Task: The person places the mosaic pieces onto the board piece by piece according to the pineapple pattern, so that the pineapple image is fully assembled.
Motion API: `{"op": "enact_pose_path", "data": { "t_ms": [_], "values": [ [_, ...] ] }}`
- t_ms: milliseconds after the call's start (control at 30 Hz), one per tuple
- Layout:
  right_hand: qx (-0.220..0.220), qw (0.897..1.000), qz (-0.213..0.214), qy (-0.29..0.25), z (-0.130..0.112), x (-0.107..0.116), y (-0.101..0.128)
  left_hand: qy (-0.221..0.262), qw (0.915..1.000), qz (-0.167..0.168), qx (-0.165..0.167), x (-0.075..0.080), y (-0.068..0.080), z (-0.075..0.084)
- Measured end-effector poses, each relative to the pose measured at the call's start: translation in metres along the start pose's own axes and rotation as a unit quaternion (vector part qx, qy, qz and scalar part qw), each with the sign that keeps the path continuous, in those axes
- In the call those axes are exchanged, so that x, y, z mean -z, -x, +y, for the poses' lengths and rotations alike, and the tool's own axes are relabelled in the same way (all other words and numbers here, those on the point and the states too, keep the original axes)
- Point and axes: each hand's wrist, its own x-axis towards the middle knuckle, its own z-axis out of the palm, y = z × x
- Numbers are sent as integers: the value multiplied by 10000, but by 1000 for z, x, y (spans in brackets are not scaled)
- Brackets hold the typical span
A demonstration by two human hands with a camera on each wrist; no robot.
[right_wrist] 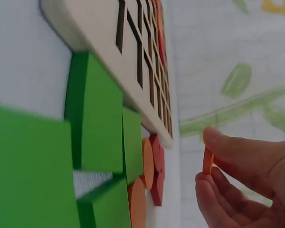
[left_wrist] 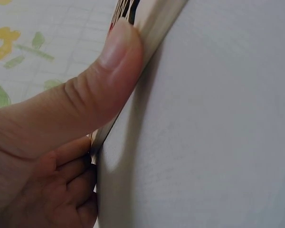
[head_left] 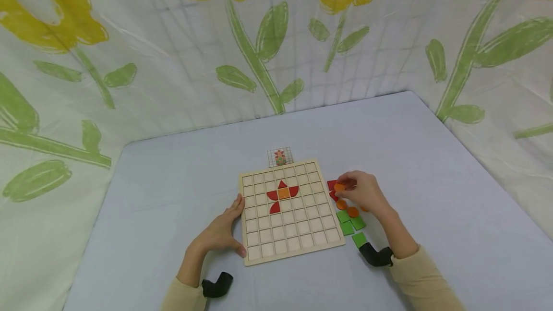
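Observation:
My right hand (head_left: 366,193) pinches an orange disc (right_wrist: 208,161) between thumb and fingertips, above the loose pieces right of the board. My left hand (head_left: 220,229) rests along the left edge of a wooden grid board (head_left: 294,244), thumb near its front corner and fingers spread farther up the side. On the board lie an orange square tile (head_left: 283,193), a red triangle (head_left: 282,184) above it and red quarter-circle tiles (head_left: 294,191) at its two sides and lower left. Beneath the right hand, red pieces (head_left: 331,185) are partly hidden.
Orange discs (head_left: 353,212) and several green square tiles (head_left: 347,227) lie against or near the board's right side. A small pattern card (head_left: 280,157) touches or nearly touches its back edge. The table (head_left: 173,181) meets a flowered cloth (head_left: 186,85) behind.

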Motion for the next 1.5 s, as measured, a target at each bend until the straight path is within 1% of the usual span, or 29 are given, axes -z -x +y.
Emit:
{"op": "enact_pose_path", "data": {
  "t_ms": [100, 200, 333, 533, 667, 767, 967, 1167, 1400, 1500],
  "values": [
    [203, 9997, -68, -80, -7, -12, -1, -19, 10000, -7, -12, 0, 1, 0],
    [570, 9981, -182, -110, -14, -24, -4, 15, 10000, 11, -34, 1, 1, 1],
    [909, 9951, -370, -147, -21, -41, -7, 7, 10000, 24, -60, 1, 1, 0],
    [1109, 9925, -523, 4, -29, -64, -14, -52, 10000, 25, -25, 0, 0, -2],
    [1093, 9918, -644, 127, -34, -77, -19, -77, 10000, 33, -2, 0, 0, -2],
    [966, 9925, -732, 156, -39, -86, -22, -76, 10000, 35, 2, 0, 0, -2],
    [927, 9913, -862, 353, -49, -97, -23, -71, 10000, 40, 8, 0, 0, -2],
    [866, 9909, -897, 507, -52, -99, -23, -43, 10000, 33, 10, -1, 0, -1],
    [520, 9945, -813, 402, -53, -98, -19, -40, 10000, 37, -34, -1, 0, -2],
    [536, 9948, -761, 424, -53, -98, -19, -27, 10000, 56, -18, -1, 1, -1]
  ]
}}
